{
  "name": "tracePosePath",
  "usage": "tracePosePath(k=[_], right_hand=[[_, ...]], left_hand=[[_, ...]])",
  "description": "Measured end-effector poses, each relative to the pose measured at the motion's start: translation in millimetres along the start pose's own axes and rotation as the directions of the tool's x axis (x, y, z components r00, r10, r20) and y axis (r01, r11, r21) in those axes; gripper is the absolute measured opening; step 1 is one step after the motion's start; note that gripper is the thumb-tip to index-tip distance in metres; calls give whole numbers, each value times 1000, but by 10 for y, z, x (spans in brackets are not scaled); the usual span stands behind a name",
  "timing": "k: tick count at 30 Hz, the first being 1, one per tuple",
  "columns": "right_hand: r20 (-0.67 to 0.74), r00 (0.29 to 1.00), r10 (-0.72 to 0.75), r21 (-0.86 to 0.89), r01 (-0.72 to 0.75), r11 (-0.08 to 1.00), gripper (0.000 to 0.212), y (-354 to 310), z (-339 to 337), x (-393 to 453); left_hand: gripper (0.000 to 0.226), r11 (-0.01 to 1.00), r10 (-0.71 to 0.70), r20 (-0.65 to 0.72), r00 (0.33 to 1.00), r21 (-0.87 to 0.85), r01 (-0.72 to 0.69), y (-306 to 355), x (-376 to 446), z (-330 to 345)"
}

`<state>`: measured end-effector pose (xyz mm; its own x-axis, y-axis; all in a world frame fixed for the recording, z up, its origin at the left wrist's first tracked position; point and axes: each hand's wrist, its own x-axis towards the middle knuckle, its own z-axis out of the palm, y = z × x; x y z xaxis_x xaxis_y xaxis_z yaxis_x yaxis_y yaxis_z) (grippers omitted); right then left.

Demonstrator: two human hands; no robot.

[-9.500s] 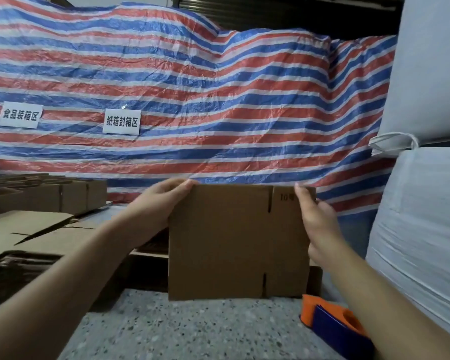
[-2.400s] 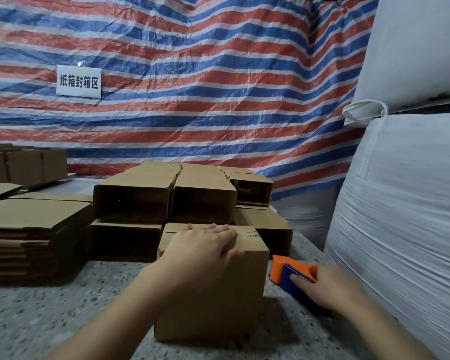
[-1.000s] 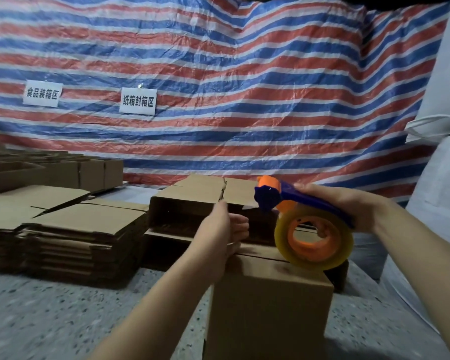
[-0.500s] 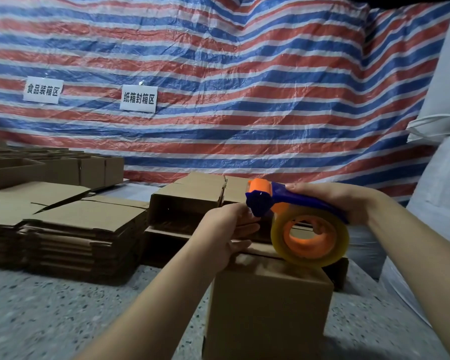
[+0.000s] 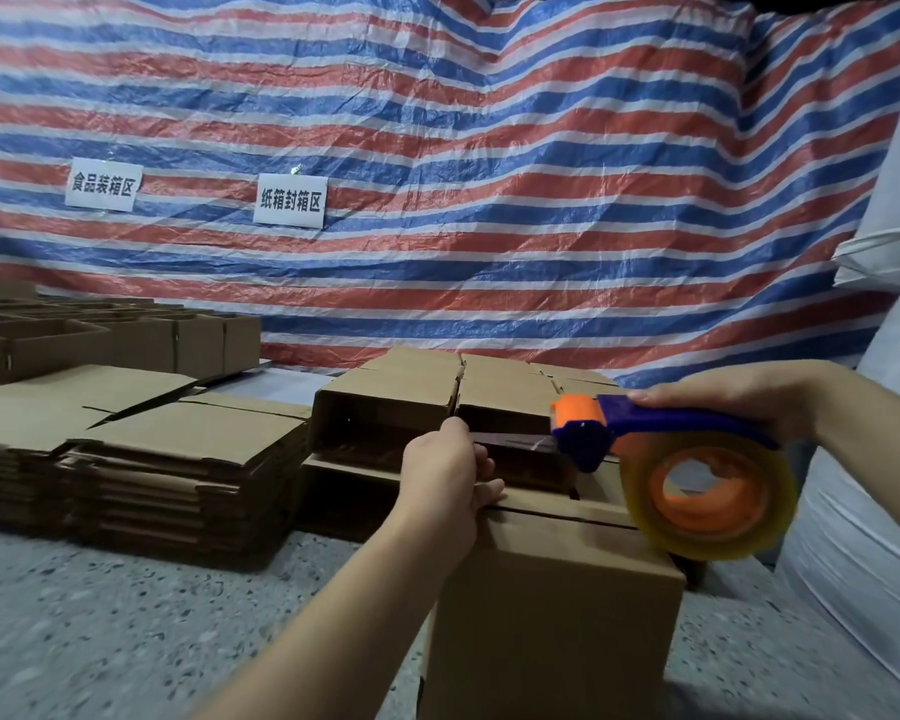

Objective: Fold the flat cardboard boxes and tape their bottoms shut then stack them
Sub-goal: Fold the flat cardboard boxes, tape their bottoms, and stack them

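Cardboard box point(image 5: 552, 605), folded, upright on speckled floor point(image 5: 100, 631), flaps closed on top. Left hand point(image 5: 450, 475) apparently pinches the tape end over it; right hand point(image 5: 739, 394) grips blue-orange tape dispenser point(image 5: 687, 459). Behind: stacked folded boxes point(image 5: 437, 407), flat cardboard piles point(image 5: 178, 459).

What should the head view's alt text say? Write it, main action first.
A person's left hand pinches the tape end, pulled from the tape dispenser that the right hand grips above a folded cardboard box. Flat cardboard and assembled boxes sit behind.

My box point(image 5: 552, 605) stands on the counter point(image 5: 126, 626), folded boxes point(image 5: 427, 402) behind it, flat stacks point(image 5: 178, 459) to its left.
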<state>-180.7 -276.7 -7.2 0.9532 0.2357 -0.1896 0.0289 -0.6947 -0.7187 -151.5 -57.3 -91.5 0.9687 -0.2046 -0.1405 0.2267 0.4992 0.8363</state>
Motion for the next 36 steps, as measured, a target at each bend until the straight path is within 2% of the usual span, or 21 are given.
tracePosePath(k=[1, 2, 3, 4, 5, 6, 7, 9, 10, 12, 14, 17, 20, 27, 36], right_hand=[[13, 974, -225, 145, 220, 965, 29, 23, -26, 35], [220, 922, -319, 469, 187, 863, 37, 37, 44, 53], [326, 922, -207, 577, -21, 816, 39, 42, 32, 44], [239, 967, -91, 501, -42, 865, 37, 0, -55, 65], [191, 979, 77, 396, -148, 906, 35, -74, -26, -15], [26, 984, 174, 244, -175, 954, 42, -48, -109, -172], [-102, 968, 227, 152, -210, 966, 60, -56, -185, -292], [-165, 930, 330, 62, -324, 944, 85, -192, -182, -400], [-183, 917, 355, 40, -354, 934, 89, -246, -124, -387], [-231, 903, 362, -10, -374, 927, 89, -321, -30, -340], [-260, 897, 356, -25, -375, 927, 91, -332, -18, -304], [-279, 875, 395, -55, -425, 904, 95, -354, -18, -232], [-257, 878, 405, -91, -439, 894, 94, -395, -7, -148], [-258, 868, 425, -147, -470, 870, 97, -446, 14, -41], [-271, 868, 416, -146, -464, 873, 97, -432, 16, -55]], left_hand=[[20, 1000, 11, -15, 1000, -9, -11, -13, -15, 18], [20, 999, 19, -29, 999, -27, -19, -16, -32, 34], [21, 998, 23, -47, 999, -55, -25, -15, -46, 41], [22, 995, 22, -65, 998, -95, -29, -9, -60, 33], [24, 989, 21, -80, 997, -143, -32, -6, -75, 19], [24, 982, 21, -88, 996, -187, -37, -6, -86, 1], [24, 973, 21, -90, 996, -226, -41, -5, -98, -16], [25, 955, 31, -68, 997, -291, -50, -2, -117, -49], [25, 950, 37, -49, 998, -309, -50, 1, -111, -71], [28, 958, 78, -16, 997, -275, -79, 34, -86, -139], [28, 984, 176, -2, 984, -40, -176, 70, -35, -267], [26, 889, 259, 71, 963, 373, -266, 42, 38, -516], [26, 814, 255, 97, 962, 515, -267, -51, 77, -676], [31, 865, 167, 62, 984, 470, -177, -219, 109, -774], [43, 914, 116, 107, 988, 379, -148, -246, 99, -821]])
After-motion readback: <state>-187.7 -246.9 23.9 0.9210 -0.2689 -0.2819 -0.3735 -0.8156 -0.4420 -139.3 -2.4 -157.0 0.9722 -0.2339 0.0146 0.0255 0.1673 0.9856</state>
